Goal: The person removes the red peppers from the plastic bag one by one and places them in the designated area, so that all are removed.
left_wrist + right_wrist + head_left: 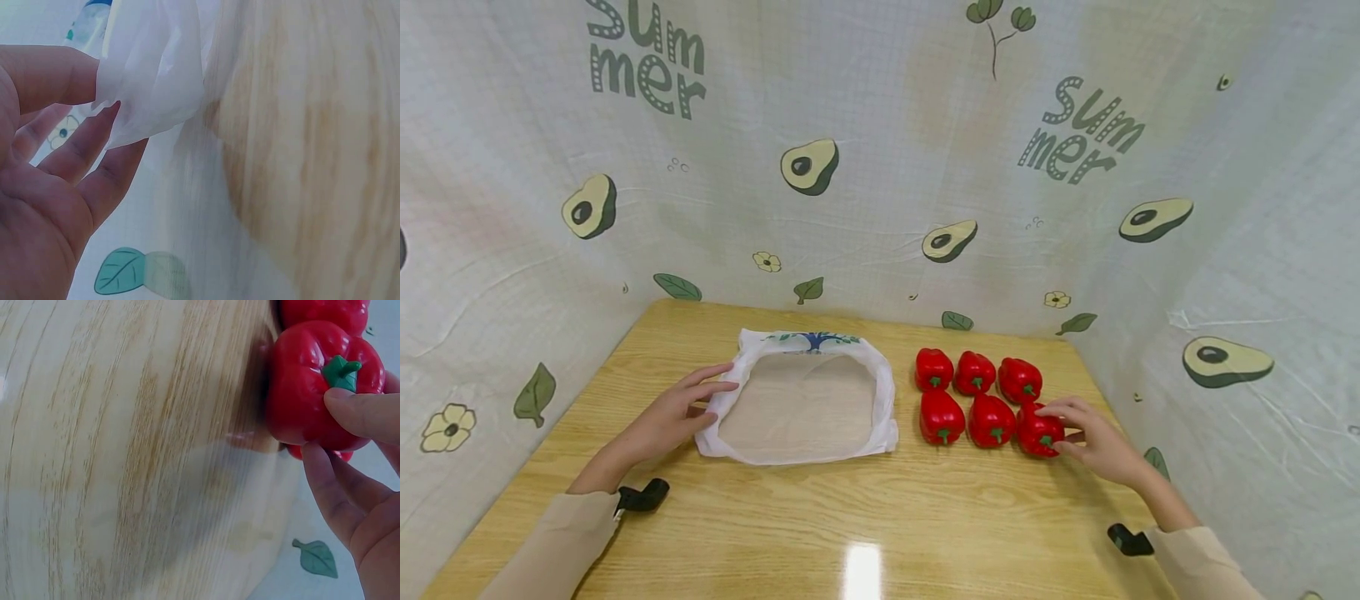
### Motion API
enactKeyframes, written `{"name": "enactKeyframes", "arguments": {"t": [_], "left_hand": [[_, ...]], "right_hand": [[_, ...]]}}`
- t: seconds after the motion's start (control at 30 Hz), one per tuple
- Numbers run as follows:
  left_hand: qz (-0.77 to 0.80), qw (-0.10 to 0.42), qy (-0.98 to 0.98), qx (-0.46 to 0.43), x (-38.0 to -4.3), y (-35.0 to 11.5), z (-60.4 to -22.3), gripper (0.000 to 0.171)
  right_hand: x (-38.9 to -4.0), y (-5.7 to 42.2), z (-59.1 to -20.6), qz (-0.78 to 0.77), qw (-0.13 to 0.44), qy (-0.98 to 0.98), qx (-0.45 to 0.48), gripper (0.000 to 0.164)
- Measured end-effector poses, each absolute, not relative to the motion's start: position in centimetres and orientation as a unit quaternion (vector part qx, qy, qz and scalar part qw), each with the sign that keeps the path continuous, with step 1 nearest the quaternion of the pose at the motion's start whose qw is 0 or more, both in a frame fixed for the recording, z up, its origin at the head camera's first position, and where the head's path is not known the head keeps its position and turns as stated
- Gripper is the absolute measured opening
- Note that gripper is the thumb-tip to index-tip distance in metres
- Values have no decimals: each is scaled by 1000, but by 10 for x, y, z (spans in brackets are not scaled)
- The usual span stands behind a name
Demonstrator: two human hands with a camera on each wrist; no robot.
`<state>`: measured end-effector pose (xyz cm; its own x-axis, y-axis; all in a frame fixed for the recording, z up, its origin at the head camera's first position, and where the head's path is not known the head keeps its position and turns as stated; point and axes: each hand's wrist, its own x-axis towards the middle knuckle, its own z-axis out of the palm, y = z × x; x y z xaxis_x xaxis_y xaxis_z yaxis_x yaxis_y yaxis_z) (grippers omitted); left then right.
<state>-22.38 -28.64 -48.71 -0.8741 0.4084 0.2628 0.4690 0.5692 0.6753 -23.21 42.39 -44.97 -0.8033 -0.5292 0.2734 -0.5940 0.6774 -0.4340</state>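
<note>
On the table lies a white plastic bag [886, 408] with its wide mouth facing up and a blue-green tree print on its far rim. My left hand [673, 417] rests at the bag's left rim, fingers fairly straight and tips touching the plastic; in the left wrist view its fingertips meet the white plastic [156, 81]. On the right, my right hand [1097, 442] grips a glossy red bell pepper [1036, 429], the nearest right one of a group. The right wrist view shows the thumb beside this pepper's green stem [340, 374] and fingers around its side.
Several other red bell peppers, such as one at the back left [933, 368] and one at the front left [942, 417], stand close together in two rows. A printed cloth [880, 275] hangs around the wooden table [775, 525].
</note>
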Motion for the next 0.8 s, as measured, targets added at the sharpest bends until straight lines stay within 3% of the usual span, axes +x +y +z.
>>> {"name": "enactKeyframes", "arguments": {"t": [0.8], "left_hand": [[-373, 63, -888, -260, -224, -287, -489, 54]], "right_hand": [[-234, 426, -458, 276, 72, -905, 316, 64]]}}
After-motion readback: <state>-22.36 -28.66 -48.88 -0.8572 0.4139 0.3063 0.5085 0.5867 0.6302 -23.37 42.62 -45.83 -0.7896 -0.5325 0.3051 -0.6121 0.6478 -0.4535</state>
